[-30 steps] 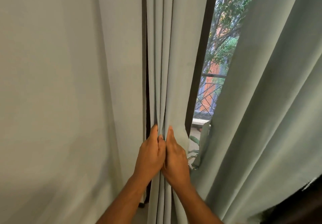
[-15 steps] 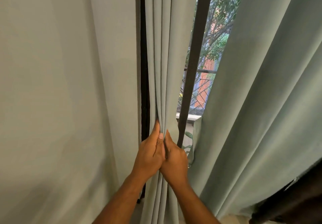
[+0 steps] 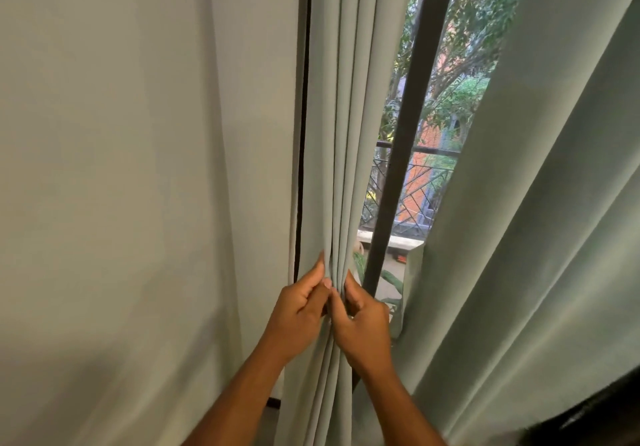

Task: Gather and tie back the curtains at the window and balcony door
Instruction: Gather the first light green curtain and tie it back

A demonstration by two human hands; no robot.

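A pale grey-green curtain (image 3: 349, 116) hangs in narrow vertical folds at the centre, bunched against the dark door frame. My left hand (image 3: 298, 310) pinches the folds from the left side. My right hand (image 3: 363, 324) grips the same bundle from the right, its fingers tucked behind the cloth. The two hands touch each other. A second curtain panel (image 3: 540, 203) of the same cloth hangs loose on the right. No tie-back is in sight.
A plain wall (image 3: 121, 168) fills the left. A dark vertical frame bar (image 3: 405, 140) crosses the glass. Beyond it are a balcony railing (image 3: 415, 189), trees and a brick building. A dark object (image 3: 595, 421) sits at the bottom right corner.
The gathered folds have been squeezed tighter and shifted left, so more of the frame bar and glass shows. Both hands stay on the bundle, fingers working the pleats.
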